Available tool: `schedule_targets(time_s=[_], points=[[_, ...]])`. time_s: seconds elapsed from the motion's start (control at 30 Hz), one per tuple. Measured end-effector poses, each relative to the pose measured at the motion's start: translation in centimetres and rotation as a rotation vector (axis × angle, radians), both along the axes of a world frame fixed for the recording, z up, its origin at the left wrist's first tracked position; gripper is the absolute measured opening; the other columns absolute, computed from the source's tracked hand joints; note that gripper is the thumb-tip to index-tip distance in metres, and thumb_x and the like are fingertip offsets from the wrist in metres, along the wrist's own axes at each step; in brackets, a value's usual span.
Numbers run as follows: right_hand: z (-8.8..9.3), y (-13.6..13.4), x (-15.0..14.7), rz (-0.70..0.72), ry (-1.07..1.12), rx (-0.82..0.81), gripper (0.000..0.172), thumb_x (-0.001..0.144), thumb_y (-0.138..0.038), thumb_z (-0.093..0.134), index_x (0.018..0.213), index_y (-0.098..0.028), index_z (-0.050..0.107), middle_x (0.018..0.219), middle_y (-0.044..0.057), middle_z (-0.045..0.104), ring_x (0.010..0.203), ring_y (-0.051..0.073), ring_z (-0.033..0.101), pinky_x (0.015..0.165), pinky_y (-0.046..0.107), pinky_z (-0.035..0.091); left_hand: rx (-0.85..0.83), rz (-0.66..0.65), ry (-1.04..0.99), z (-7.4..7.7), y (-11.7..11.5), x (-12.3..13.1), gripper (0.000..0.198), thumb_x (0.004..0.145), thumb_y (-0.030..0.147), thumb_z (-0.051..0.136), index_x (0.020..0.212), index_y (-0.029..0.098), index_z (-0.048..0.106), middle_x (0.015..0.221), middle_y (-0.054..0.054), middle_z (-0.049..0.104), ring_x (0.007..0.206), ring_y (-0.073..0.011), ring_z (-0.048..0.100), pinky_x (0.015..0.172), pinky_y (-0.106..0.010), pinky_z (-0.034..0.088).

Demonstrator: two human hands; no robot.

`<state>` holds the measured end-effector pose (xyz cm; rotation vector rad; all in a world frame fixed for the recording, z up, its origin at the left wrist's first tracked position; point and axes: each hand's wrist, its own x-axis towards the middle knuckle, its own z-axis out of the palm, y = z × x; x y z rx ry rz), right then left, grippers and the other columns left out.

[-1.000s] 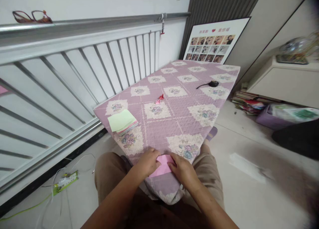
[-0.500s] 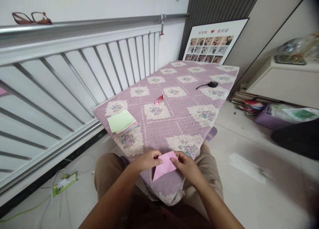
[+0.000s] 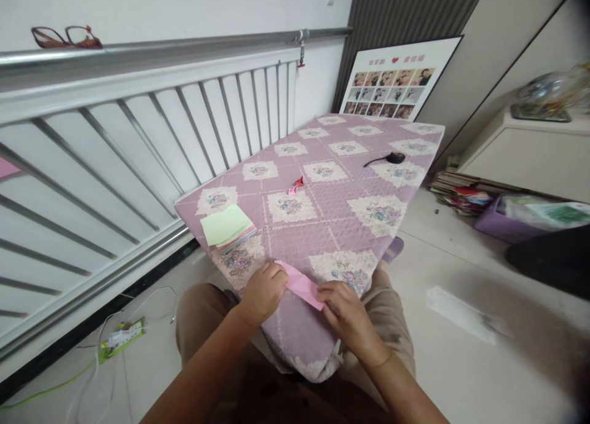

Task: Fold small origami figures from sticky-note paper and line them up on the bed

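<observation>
A pink sheet of paper [image 3: 300,284], folded into a narrow slanted strip, lies at the near edge of a table with a purple flowered cloth [image 3: 322,221]. My left hand [image 3: 263,290] pinches its upper left end with curled fingers. My right hand [image 3: 343,310] presses down on its lower right end, fingers closed over the paper. My knees in tan trousers sit under the table's edge.
A stack of coloured paper sheets [image 3: 225,227] with a green top lies at the table's left corner. A small red folded piece [image 3: 295,185] sits mid-table, a black corded object [image 3: 391,158] farther back. White railing [image 3: 138,135] runs on the left; books [image 3: 456,193] lie on the floor right.
The pink paper has gone from a flat rectangle held up between both hands to a narrower slanted strip pressed on the cloth. Both hands shifted slightly forward and apart.
</observation>
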<state>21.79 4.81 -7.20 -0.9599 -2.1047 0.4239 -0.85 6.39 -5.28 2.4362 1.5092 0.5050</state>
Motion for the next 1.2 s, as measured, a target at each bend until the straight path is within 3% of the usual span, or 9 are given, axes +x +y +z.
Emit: schedule_targets(time_s=[0.1,0.23,0.33,0.47,0.63,0.73,0.93,1.07,1.2], points=[[-1.6,-1.0,-0.6,-0.004,-0.185,0.086,0.011,0.087,-0.013,0.051,0.086,-0.02,0.059,0.096,0.005,0.064,0.091,0.02,0.055,0.08,0.035,0.038,0.008,-0.004,0.13,-2.3,-1.2,-0.2,0.018,0.089,0.013,0.045,0.092,0.018,0.063,0.11,-0.006,0.058,0.101,-0.0205,0.049,0.09,-0.034,0.042],[-3.3,-2.3,-1.3,-0.007,-0.295,0.021,0.008,0.086,-0.015,0.054,0.083,-0.02,0.059,0.088,0.004,0.063,0.084,0.02,0.053,0.081,0.035,0.036,-0.053,0.09,0.182,-4.1,-3.2,-0.4,0.032,0.086,0.01,0.044,0.11,0.023,0.062,0.128,-0.005,0.052,0.106,-0.0219,0.047,0.094,-0.037,0.04],[-3.8,-2.6,-1.4,-0.018,-0.303,-0.007,0.01,0.086,-0.014,0.053,0.081,-0.02,0.059,0.084,0.003,0.062,0.082,0.019,0.052,0.083,0.035,0.035,-0.081,0.147,0.185,-3.8,-4.6,-0.2,0.039,0.085,0.011,0.045,0.118,0.024,0.059,0.131,-0.005,0.05,0.105,-0.0236,0.047,0.093,-0.038,0.04],[-3.8,-2.2,-1.4,-0.05,-0.312,-0.047,0.01,0.086,-0.016,0.052,0.082,-0.02,0.06,0.084,0.004,0.061,0.083,0.019,0.052,0.081,0.034,0.035,-0.087,0.09,0.111,-3.5,-5.3,0.5,0.031,0.085,0.018,0.051,0.113,0.026,0.062,0.122,-0.004,0.057,0.105,-0.024,0.047,0.091,-0.04,0.038],[-3.3,-1.6,-1.7,-0.236,-0.329,-0.104,0.014,0.089,-0.031,0.053,0.084,-0.022,0.064,0.085,0.005,0.061,0.085,0.02,0.053,0.079,0.034,0.034,-0.107,0.207,-0.039,-4.4,-4.7,1.2,0.017,0.087,0.023,0.054,0.097,0.025,0.067,0.104,-0.003,0.063,0.099,-0.0219,0.049,0.087,-0.039,0.038],[-2.9,-1.5,-2.2,-0.346,-0.37,-0.122,0.023,0.089,-0.036,0.053,0.073,-0.022,0.062,0.081,0.005,0.06,0.084,0.021,0.052,0.076,0.034,0.031,-0.111,0.247,-0.047,-4.6,-4.3,1.2,0.02,0.087,0.021,0.053,0.103,0.024,0.065,0.106,-0.004,0.063,0.1,-0.0223,0.05,0.088,-0.038,0.038],[-2.4,-1.1,-3.0,-0.421,-0.445,-0.144,0.027,0.085,-0.04,0.058,0.066,-0.021,0.058,0.077,0.005,0.058,0.082,0.021,0.051,0.07,0.033,0.029,-0.081,0.07,0.117,-4.2,-4.9,0.4,0.041,0.089,0.025,0.05,0.13,0.03,0.049,0.123,-0.005,0.056,0.107,-0.0248,0.047,0.09,-0.041,0.036],[-2.6,-0.5,-2.9,-0.441,-0.484,-0.15,0.028,0.085,-0.043,0.059,0.067,-0.021,0.058,0.078,0.005,0.059,0.082,0.022,0.051,0.07,0.034,0.029,-0.076,0.004,0.193,-4.3,-5.3,0.0,0.041,0.088,0.03,0.053,0.128,0.031,0.051,0.125,-0.006,0.054,0.109,-0.0263,0.045,0.09,-0.042,0.036],[-3.0,-0.1,-2.2,-0.486,-0.47,-0.125,0.021,0.084,-0.041,0.06,0.082,-0.021,0.062,0.083,0.005,0.063,0.083,0.023,0.054,0.073,0.035,0.031,-0.073,0.01,0.206,-4.6,-5.3,0.0,0.04,0.086,0.029,0.054,0.126,0.03,0.052,0.127,-0.005,0.052,0.11,-0.0269,0.043,0.09,-0.043,0.035]])
